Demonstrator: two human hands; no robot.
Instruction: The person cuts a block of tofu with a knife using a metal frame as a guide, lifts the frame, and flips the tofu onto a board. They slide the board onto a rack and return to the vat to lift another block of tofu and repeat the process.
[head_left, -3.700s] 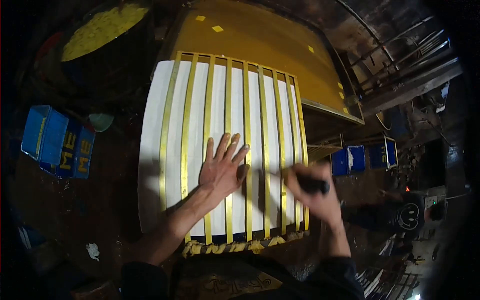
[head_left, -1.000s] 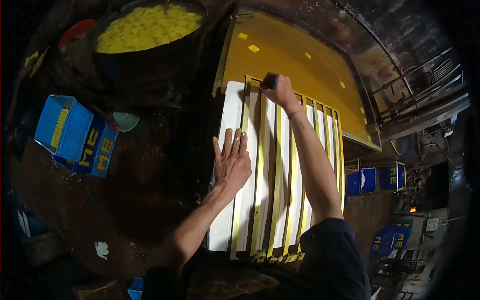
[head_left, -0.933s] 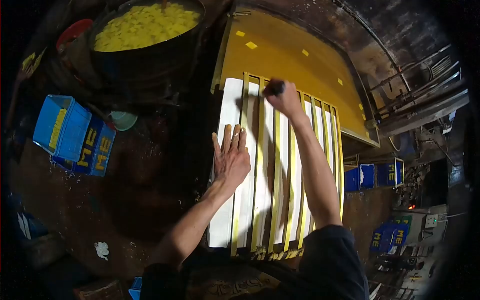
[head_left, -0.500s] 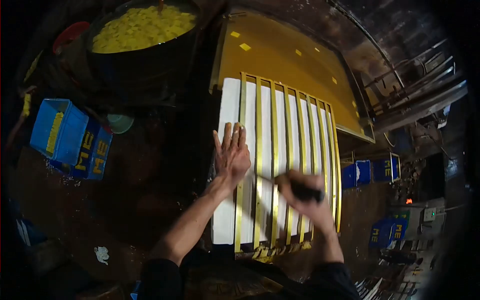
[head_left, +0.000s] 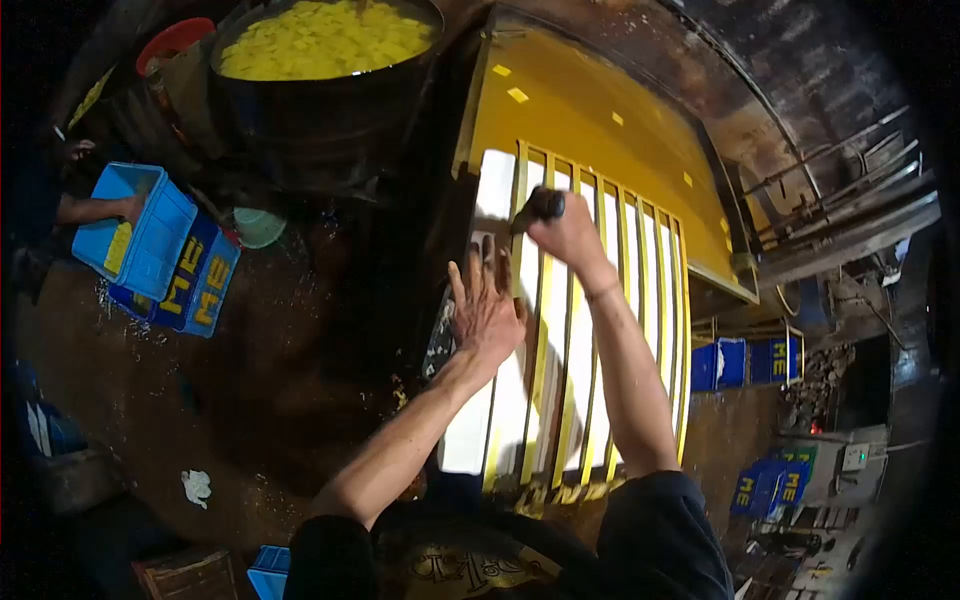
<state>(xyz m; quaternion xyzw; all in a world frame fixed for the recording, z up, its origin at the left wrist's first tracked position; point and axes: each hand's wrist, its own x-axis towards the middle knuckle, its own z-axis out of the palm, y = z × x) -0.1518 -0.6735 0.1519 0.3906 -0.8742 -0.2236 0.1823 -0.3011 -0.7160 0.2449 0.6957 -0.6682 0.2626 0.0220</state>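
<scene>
Dim bench: a white soft slab [head_left: 580, 350] under a yellow slatted metal frame [head_left: 543, 340] is being pinned by the left hand [head_left: 485, 310], fingers together. A black-handled knife [head_left: 545, 207], fist-clenched by the right hand [head_left: 570, 235], is being set at the left-side slots, probably among the last cuts.

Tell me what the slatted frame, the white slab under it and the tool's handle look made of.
Slatted frame: thin, straight bars, yellow-stained, dull; wood or metal, unclear. White slab: smooth, matte, even white; possibly a soft pressed curd. Tool handle in the right hand: black, matte; plastic or wood.
</scene>
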